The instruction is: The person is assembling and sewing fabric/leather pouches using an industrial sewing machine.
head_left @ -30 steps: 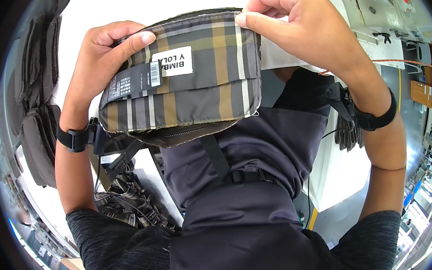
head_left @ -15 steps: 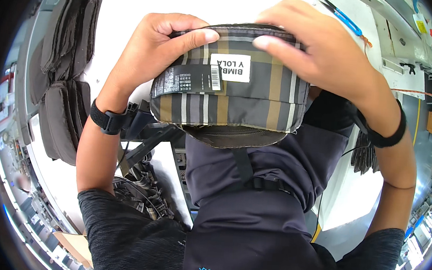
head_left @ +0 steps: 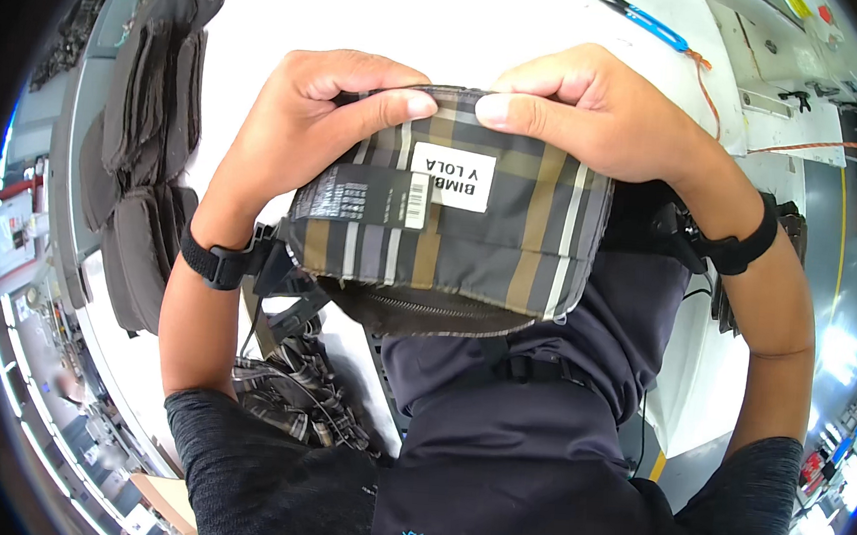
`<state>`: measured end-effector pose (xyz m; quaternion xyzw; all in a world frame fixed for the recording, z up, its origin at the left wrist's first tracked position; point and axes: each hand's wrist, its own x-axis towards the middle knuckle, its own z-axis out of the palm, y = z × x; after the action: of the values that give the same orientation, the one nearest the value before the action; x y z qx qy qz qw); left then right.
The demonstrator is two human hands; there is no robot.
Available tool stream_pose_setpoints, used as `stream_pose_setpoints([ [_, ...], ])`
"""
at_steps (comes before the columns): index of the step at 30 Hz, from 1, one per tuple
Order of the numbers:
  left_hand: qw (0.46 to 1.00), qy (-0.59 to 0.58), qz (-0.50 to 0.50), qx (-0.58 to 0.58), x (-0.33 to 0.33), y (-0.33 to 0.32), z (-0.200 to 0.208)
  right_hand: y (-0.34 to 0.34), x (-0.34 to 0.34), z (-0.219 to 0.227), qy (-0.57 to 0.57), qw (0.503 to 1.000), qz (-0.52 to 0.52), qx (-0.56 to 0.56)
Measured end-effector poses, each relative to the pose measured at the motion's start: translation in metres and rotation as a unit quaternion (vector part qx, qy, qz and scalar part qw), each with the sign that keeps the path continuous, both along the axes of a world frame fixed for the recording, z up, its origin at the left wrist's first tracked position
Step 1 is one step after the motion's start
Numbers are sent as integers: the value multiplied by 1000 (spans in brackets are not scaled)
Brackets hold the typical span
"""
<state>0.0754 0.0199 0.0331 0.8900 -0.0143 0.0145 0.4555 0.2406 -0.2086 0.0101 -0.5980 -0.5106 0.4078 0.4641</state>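
A plaid fabric pouch (head_left: 511,224) in grey, olive and white hangs between my hands above my lap. Its far edge is pinched by my left hand (head_left: 346,103), thumb on the near face and fingers behind. My right hand (head_left: 579,109) grips the same edge a little to the right, thumb tip close to the left one. On the pouch face are a white label (head_left: 469,186) and a dark printed tag (head_left: 364,195) that partly overlaps it. A dark zipper (head_left: 426,307) runs along the side nearest me.
Dark pouches (head_left: 157,99) are stacked at the left of the white table (head_left: 367,10). Blue thread snips (head_left: 649,23) with an orange cord lie at the far right. Plaid fabric pieces (head_left: 305,393) are bundled at my lower left.
My right hand has moved down and left and now pinches the pouch's far edge. The pouch sits lower in view and its zipper side shows more.
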Motion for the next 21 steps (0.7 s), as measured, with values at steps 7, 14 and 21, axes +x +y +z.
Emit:
stream_pose_setpoints([
  [7,992,45,-119,10,62,4,54,-24,6,20,73,993,-65,60],
  [14,953,-11,-172,248,131,13,97,-21,21,19,64,968,-200,140],
  [21,923,1,-233,307,182,36,106,3,33,8,26,928,-332,170],
])
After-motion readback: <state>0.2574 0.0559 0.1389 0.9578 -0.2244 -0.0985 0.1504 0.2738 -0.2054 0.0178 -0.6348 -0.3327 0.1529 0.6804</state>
